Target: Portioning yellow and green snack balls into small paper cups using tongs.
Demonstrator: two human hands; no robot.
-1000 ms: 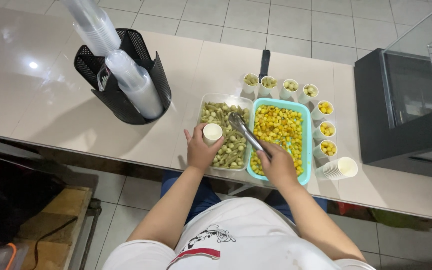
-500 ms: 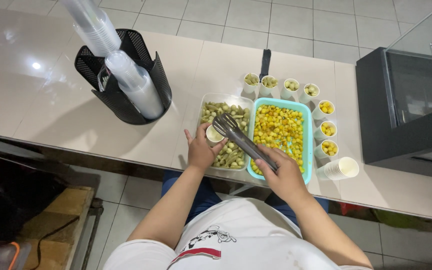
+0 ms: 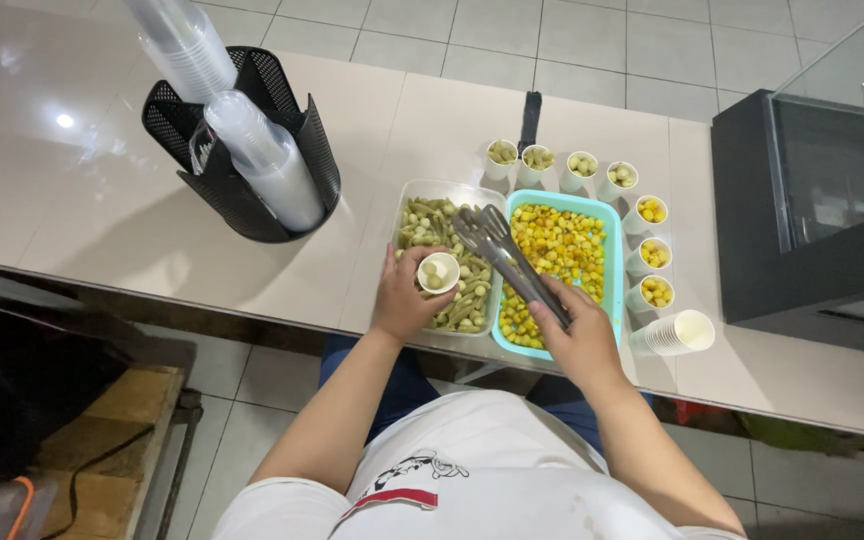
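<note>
1. Left hand grip pinches small paper cup, mouth up to catch filling, over clear tray.
2. Right hand grip presses tongs together; tips just beyond cup, above green pieces.

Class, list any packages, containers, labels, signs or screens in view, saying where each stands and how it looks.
No labels, signs or screens.
Clear tub: centre, rectangular, green pieces.
Teal tub: beside it, yellow pieces.
Black holder: left, mesh, clear cup stacks.
Paper cups: white, round the tubs.
</note>
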